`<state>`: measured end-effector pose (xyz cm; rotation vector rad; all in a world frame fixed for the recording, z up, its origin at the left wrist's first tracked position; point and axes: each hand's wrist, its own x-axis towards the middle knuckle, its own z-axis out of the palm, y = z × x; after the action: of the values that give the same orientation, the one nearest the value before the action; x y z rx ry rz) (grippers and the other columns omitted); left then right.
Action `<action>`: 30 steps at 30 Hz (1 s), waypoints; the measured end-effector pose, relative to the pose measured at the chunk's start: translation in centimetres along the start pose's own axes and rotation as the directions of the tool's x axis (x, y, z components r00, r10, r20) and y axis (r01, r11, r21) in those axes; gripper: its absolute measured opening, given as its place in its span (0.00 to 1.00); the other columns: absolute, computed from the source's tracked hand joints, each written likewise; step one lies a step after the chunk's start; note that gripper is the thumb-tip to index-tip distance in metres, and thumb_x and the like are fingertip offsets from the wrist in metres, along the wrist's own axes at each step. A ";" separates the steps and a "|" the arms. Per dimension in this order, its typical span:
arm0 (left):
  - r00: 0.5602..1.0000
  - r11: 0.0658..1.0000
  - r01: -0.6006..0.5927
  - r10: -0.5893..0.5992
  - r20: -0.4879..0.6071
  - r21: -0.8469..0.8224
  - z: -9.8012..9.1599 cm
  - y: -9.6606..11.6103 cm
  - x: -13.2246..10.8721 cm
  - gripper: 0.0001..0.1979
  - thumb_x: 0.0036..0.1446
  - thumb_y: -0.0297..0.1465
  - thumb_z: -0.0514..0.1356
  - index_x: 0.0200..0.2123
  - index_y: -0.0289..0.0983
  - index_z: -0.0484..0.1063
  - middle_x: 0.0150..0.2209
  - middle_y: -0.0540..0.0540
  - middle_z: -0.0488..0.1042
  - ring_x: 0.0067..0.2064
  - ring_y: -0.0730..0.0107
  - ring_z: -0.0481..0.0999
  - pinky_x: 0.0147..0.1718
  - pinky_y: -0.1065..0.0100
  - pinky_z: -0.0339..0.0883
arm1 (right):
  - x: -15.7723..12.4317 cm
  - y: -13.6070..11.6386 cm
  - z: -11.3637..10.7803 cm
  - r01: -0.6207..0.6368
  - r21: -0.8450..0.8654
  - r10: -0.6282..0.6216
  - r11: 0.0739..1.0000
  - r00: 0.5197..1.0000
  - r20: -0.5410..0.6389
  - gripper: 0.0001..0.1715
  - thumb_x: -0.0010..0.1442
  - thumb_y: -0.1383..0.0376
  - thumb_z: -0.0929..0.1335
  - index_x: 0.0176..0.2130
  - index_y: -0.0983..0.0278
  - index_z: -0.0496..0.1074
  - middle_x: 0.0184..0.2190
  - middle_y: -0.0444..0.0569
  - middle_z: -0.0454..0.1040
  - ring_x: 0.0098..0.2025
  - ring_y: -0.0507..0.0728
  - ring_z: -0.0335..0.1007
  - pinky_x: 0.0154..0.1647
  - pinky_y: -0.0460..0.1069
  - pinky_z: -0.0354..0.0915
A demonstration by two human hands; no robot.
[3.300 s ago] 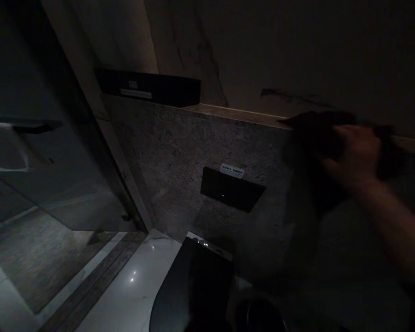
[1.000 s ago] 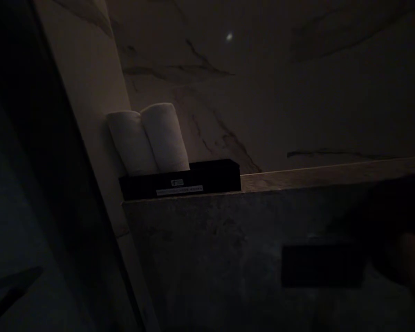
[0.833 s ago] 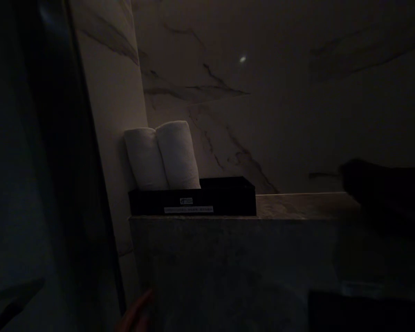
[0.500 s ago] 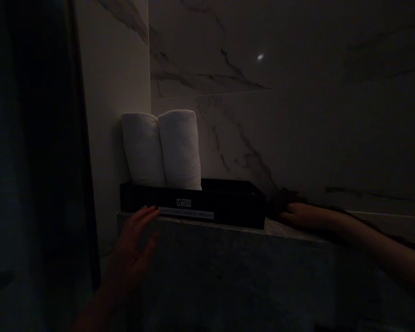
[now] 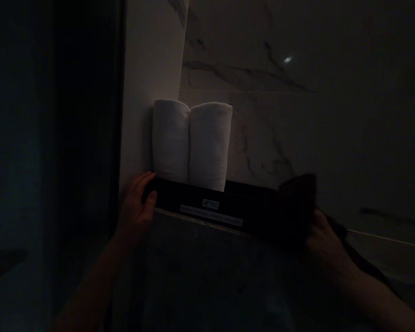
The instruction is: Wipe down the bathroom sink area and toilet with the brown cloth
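Note:
A black tray with a small logo label stands on a ledge. Two rolled white towels, a left towel and a right towel, stand upright side by side in its left half. At the tray's left end my left hand has its fingers over the corner and its thumb in front, gripping it. My right hand is closed on a dark cloth, held up at the tray's right end and hiding that part. Its fingers are mostly hidden and the picture there is very dark.
Behind the tray rises a marble-patterned wall, meeting a pale side wall at the left corner. A dark vertical edge runs along the left. A stone ledge lies under the tray.
My left hand has moved up from below the tray's front to its left end and taken hold. My right hand has lifted the dark cloth from the ledge. The view has shifted left.

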<state>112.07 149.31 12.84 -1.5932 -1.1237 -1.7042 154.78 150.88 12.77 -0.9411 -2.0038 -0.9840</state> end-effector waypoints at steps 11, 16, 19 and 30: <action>0.989 0.946 0.148 -0.135 0.065 -0.288 -2.7 -0.9 -0.5 0.21 0.66 0.38 0.50 0.58 0.36 0.63 0.58 0.38 0.69 0.58 0.60 0.69 0.55 0.58 0.68 | 13.5 -15.5 5.1 0.512 -0.271 -0.535 0.815 0.845 -0.014 0.18 0.60 0.72 0.61 0.45 0.61 0.75 0.52 0.58 0.72 0.54 0.70 0.63 0.43 0.66 0.68; 0.990 0.956 0.126 -0.105 0.092 -0.265 -3.0 -1.6 -0.7 0.24 0.66 0.39 0.48 0.61 0.36 0.58 0.61 0.37 0.65 0.62 0.59 0.66 0.61 0.55 0.62 | 18.8 -23.3 8.2 0.533 -0.196 -0.542 0.823 0.841 0.014 0.19 0.67 0.66 0.58 0.53 0.64 0.70 0.58 0.58 0.67 0.58 0.68 0.59 0.44 0.65 0.69; 0.985 0.958 0.151 -0.126 0.117 -0.242 -3.2 -2.2 -1.1 0.24 0.66 0.41 0.48 0.63 0.40 0.57 0.62 0.41 0.64 0.63 0.57 0.64 0.62 0.53 0.61 | 18.7 -23.4 8.0 0.570 -0.190 -0.574 0.799 0.818 0.037 0.21 0.68 0.67 0.56 0.55 0.64 0.68 0.59 0.55 0.67 0.60 0.65 0.57 0.49 0.64 0.68; 0.974 0.956 -0.214 0.226 0.035 -0.202 2.1 2.2 4.9 0.23 0.63 0.39 0.54 0.59 0.42 0.63 0.62 0.42 0.63 0.66 0.52 0.58 0.64 0.47 0.54 | 5.2 -1.6 -2.8 0.082 -0.176 -0.096 0.981 0.993 -0.074 0.23 0.63 0.68 0.57 0.50 0.57 0.73 0.47 0.54 0.75 0.48 0.63 0.72 0.42 0.58 0.73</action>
<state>114.29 150.73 18.00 -1.8244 -0.7871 -1.6713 151.64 149.32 17.78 -0.8925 -1.9290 -1.2425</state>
